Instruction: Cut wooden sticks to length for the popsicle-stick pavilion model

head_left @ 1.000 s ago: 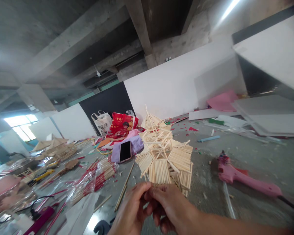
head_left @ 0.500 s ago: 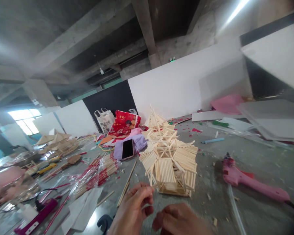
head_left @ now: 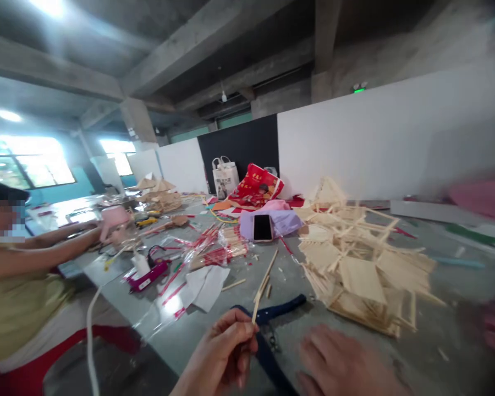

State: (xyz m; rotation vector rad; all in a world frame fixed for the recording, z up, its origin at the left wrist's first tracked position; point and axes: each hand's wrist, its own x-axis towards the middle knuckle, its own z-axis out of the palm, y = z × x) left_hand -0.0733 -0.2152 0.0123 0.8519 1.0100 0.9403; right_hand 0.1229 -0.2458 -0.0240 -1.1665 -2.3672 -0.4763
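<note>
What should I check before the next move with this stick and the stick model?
1. Stick gripped: ok, pinched in the left hand fingertips, pointing up and away.
2. Right hand free: ok, open and flat, holding nothing visible.
3. Stick model steady: cannot tell, the picture is blurred there.
4. Blue pliers out of the way: not ok, they lie on the table right between the hands.
5. Phone clear of the work: ok, it rests on the purple cloth, apart from the model.
6. Neighbour's arm: ok, far left, away from both hands.
</note>
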